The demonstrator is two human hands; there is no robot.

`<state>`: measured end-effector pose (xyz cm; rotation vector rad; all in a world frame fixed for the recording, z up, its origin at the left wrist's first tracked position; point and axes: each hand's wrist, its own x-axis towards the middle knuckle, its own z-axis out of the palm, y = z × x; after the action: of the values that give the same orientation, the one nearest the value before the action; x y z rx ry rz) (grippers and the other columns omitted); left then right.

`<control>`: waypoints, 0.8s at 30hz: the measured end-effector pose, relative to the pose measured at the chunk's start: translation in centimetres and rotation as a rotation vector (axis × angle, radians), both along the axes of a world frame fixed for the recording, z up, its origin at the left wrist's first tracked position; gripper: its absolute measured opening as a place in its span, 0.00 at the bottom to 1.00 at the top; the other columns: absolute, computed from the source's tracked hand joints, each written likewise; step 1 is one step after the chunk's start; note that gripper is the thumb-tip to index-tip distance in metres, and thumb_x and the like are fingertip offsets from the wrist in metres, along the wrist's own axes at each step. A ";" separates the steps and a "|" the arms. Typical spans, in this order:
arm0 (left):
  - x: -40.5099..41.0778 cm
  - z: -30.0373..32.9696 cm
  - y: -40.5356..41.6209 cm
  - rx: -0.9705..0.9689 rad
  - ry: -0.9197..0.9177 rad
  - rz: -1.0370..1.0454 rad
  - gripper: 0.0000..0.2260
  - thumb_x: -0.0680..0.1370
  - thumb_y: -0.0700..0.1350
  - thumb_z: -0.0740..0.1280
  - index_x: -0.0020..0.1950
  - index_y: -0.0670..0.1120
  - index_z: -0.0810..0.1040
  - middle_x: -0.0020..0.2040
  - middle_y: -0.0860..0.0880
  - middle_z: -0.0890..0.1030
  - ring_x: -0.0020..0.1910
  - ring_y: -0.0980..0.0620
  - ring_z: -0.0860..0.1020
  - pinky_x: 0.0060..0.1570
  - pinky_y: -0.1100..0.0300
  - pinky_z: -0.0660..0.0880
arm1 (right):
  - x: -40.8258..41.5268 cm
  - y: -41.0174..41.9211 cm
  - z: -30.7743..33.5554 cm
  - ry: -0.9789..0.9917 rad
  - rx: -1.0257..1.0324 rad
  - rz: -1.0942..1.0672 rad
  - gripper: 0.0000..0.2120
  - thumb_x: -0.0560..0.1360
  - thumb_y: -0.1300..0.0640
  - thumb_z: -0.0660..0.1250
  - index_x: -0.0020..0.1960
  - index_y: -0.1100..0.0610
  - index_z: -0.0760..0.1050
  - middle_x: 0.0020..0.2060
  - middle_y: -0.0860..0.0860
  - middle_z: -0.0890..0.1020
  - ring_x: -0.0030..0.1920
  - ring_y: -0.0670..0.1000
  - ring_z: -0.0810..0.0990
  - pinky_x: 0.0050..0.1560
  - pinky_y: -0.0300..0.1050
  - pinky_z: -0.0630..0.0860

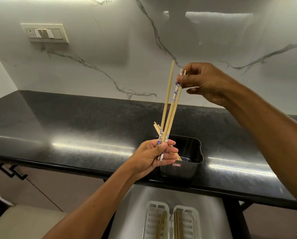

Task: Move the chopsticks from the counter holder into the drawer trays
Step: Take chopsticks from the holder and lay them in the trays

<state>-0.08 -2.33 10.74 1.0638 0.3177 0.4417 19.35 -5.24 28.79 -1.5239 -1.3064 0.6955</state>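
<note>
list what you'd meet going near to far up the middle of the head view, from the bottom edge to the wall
drawer trays holding chopsticks → black counter edge → black holder → left hand gripping a chopstick bundle → right hand pinching a pair near the top → marble wall

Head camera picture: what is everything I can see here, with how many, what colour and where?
Chopsticks: several, pale wood, some with blue-and-white wrapped ends, held above the counter; more in the trays.
Holder: one, black, at the counter's front edge.
Counter: one, black, glossy.
Drawer trays: two, white, in the open drawer below.
Switch panel: one, cream, on the marble wall.
Cabinet handles: two, black, lower left.
Left hand: grips a bundle.
Right hand: fingers pinch chopstick tops.
</note>
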 end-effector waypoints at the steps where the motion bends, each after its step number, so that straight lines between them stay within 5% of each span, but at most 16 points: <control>1: 0.0 -0.1 0.0 -0.005 -0.002 -0.002 0.13 0.76 0.46 0.65 0.55 0.42 0.81 0.48 0.41 0.84 0.45 0.48 0.84 0.48 0.55 0.82 | -0.1 -0.1 0.0 0.026 0.026 -0.011 0.03 0.75 0.59 0.68 0.43 0.53 0.76 0.38 0.49 0.83 0.41 0.46 0.82 0.41 0.41 0.75; 6: -0.2 -0.8 0.0 -0.010 0.013 0.008 0.11 0.76 0.46 0.65 0.52 0.43 0.83 0.47 0.41 0.84 0.44 0.48 0.84 0.48 0.54 0.82 | 0.0 -0.6 1.4 0.194 0.240 -0.092 0.06 0.76 0.61 0.66 0.43 0.52 0.73 0.38 0.49 0.77 0.38 0.46 0.75 0.39 0.39 0.72; 12: 0.1 -0.6 0.7 -0.132 -0.051 0.200 0.10 0.76 0.45 0.64 0.47 0.44 0.84 0.47 0.41 0.85 0.46 0.46 0.84 0.45 0.54 0.82 | 0.2 -2.2 1.5 0.425 0.522 -0.280 0.06 0.74 0.68 0.65 0.43 0.60 0.70 0.36 0.55 0.79 0.37 0.51 0.83 0.43 0.44 0.81; 18: 2.1 1.8 2.6 -0.173 -0.148 0.359 0.10 0.80 0.43 0.61 0.52 0.41 0.79 0.49 0.40 0.85 0.51 0.45 0.83 0.48 0.54 0.81 | -4.4 -3.3 -8.1 0.590 0.237 -0.358 0.05 0.74 0.68 0.67 0.43 0.61 0.72 0.44 0.59 0.81 0.42 0.53 0.86 0.45 0.42 0.82; 24: 3.5 3.0 3.2 -0.137 -0.158 0.414 0.10 0.81 0.42 0.59 0.52 0.39 0.79 0.45 0.44 0.86 0.47 0.48 0.85 0.45 0.55 0.82 | -7.3 -4.1 -14.1 0.451 0.124 -0.353 0.04 0.71 0.66 0.70 0.42 0.61 0.76 0.39 0.56 0.85 0.41 0.52 0.86 0.43 0.43 0.82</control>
<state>3.46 0.88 13.74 0.8222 0.4229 0.8577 12.02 -9.36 14.67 -1.3498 -0.7081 0.6651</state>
